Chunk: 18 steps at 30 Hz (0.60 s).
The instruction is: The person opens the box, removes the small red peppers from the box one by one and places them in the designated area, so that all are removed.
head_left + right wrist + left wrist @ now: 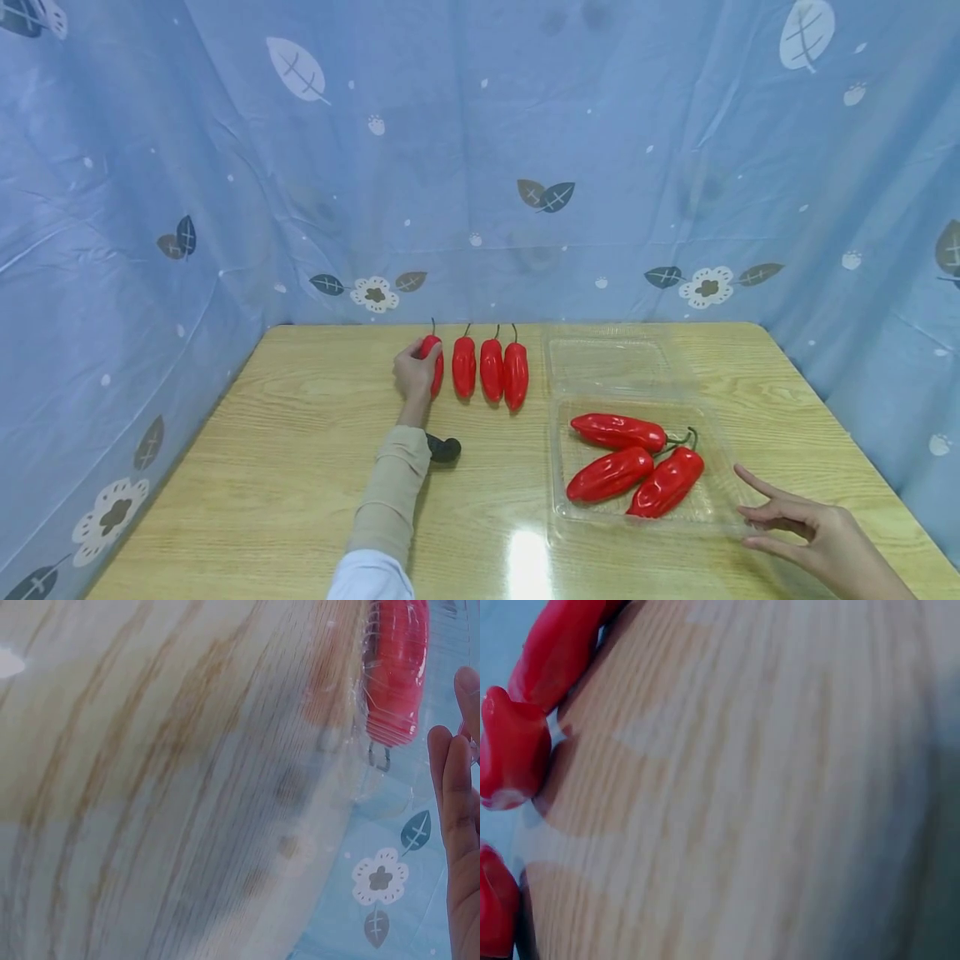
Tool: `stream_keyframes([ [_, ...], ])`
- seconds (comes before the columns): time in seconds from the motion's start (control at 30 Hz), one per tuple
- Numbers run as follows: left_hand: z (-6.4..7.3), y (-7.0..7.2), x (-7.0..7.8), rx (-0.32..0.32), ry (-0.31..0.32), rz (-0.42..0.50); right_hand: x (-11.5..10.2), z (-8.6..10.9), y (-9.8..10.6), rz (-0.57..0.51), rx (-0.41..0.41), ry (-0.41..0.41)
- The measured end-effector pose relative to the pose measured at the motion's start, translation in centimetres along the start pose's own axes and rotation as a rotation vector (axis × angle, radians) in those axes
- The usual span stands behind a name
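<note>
At the left end of a row of red chili peppers, my left hand (415, 368) grips one pepper (437, 379) by its upper part, stem pointing away. Three more peppers (464, 367) lie to its right; the left wrist view shows red peppers (514, 750) at its left edge. A clear plastic box (558, 467) with its lid (607, 337) folded back holds three peppers (615, 432). My right hand (813, 529) pinches the box's near right corner between thumb and fingers, the index finger extended. In the right wrist view its fingers (457, 787) are beside the box.
A black object with a rounded end (444, 450) lies on the wooden table (285, 467), partly hidden by the left forearm. Blue patterned curtain (480, 167) surrounds the table's back and sides.
</note>
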State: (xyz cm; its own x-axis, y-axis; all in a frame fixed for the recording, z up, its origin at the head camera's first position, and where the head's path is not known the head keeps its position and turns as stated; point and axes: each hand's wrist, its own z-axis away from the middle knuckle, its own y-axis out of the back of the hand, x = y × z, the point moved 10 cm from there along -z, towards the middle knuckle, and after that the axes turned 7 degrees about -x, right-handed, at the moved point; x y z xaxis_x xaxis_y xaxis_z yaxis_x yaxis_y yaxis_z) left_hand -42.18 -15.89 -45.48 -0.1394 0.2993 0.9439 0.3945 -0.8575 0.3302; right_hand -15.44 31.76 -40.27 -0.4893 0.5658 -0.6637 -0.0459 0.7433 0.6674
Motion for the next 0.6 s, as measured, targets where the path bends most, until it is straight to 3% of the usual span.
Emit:
stream_keyframes([
  [0.2,0.5,-0.6,0.0,-0.043,-0.002,-0.018,0.0,0.4,-0.1,-0.023,-0.017,-0.006],
  [0.4,0.8,-1.5,0.3,-0.114,-0.056,-0.038,-0.4,0.8,0.1,0.002,-0.006,0.000],
  [0.6,0.0,-0.5,1.6,-0.121,-0.094,0.043,-0.7,-0.3,0.4,0.073,0.017,-0.003],
])
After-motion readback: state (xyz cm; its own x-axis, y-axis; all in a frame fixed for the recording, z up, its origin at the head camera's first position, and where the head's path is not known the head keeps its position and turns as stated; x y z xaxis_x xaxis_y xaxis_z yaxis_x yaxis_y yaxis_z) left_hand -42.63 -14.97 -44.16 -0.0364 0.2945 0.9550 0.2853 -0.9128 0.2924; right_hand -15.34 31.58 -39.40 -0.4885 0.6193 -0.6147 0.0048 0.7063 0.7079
